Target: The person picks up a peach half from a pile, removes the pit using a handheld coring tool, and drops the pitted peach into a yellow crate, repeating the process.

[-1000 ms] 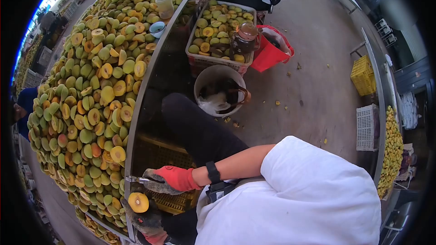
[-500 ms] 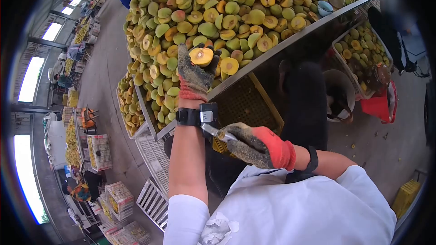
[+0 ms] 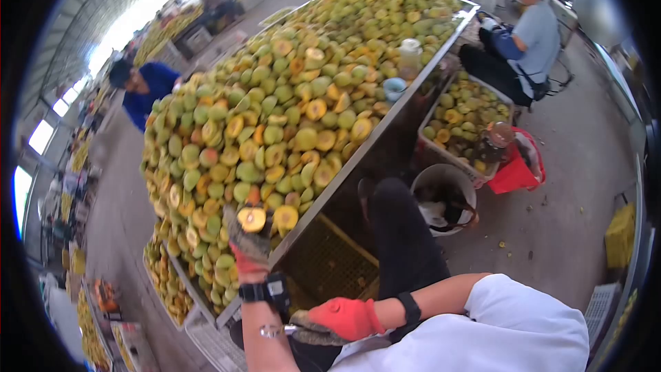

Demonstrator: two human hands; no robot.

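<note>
My left hand [image 3: 249,251], in a dirty grey-and-red work glove, holds a peach half [image 3: 251,219] at the near edge of the heap. Its cut orange face points up, with the pit at its centre. Lower down, my right hand [image 3: 337,319] wears a matching glove and is closed around a metal pitting spoon [image 3: 275,331]. The spoon's rounded shiny tip lies over my left forearm, apart from the fruit. Green and yellow peaches [image 3: 275,131], many of them halved, are piled on the metal-edged table [image 3: 368,150].
A white bucket [image 3: 458,224], a crate of peaches [image 3: 430,139] and a red bag [image 3: 518,173] stand right of the table. A blue bowl [image 3: 394,89] and a jar [image 3: 410,58] sit at its edge. Co-workers are at the left [image 3: 157,83] and right [image 3: 540,34].
My view has tilted up and turned right, bringing the co-worker on the right into sight. My left hand still holds the peach half; my right hand keeps the spoon near my left forearm.
</note>
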